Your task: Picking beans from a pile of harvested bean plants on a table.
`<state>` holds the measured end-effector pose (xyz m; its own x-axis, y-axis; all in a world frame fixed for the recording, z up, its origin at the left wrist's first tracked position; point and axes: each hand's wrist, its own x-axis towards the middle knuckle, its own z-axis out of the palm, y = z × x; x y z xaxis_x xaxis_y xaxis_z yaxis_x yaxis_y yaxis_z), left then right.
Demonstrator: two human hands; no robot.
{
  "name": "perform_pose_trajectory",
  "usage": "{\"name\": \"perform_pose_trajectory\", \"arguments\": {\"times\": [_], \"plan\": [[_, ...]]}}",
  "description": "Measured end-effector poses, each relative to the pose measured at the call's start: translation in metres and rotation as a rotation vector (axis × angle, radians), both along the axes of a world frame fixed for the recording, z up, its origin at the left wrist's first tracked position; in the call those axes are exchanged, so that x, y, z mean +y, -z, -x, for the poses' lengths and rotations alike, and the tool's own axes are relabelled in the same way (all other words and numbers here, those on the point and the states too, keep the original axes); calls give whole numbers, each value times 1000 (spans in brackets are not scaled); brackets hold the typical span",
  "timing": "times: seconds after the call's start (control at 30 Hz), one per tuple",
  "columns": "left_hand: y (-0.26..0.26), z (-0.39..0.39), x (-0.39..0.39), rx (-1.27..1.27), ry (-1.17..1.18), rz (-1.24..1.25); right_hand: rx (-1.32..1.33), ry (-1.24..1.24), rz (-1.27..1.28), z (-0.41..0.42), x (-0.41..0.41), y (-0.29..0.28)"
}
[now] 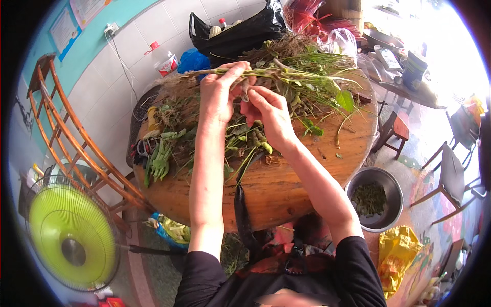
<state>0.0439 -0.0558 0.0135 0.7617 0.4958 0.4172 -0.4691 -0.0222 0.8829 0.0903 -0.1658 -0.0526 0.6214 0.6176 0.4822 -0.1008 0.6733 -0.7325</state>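
Over the wooden table (268,192), my left hand (222,88) grips a bundle of bean plant stalks (299,75), whose roots point left. The fingertips of my right hand (268,109) are pinched together at a brownish pod (244,90) just below the stalks; whether they hold it is hard to tell. Beneath my hands lie loose green pods (264,144), leaves and stems. A pile of uprooted plants (291,50) covers the far part of the table. At the left edge are long green pods (160,161) and scissors (145,147).
A black plastic bag (238,38) and a plastic bottle (164,59) stand at the back. On the floor at right is a metal basin (374,199) with pods, beside a yellow bag (397,257). A green fan (73,234) and wooden chair frame (76,134) are at left.
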Motion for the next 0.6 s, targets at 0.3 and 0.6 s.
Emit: {"name": "perform_pose_trajectory", "arguments": {"times": [0.3, 0.6], "plan": [[-9, 38, 42, -180, -81, 137, -38, 197, 176, 6, 6, 9], [22, 203, 117, -356, -99, 434, -11, 196, 225, 15, 12, 6]]}}
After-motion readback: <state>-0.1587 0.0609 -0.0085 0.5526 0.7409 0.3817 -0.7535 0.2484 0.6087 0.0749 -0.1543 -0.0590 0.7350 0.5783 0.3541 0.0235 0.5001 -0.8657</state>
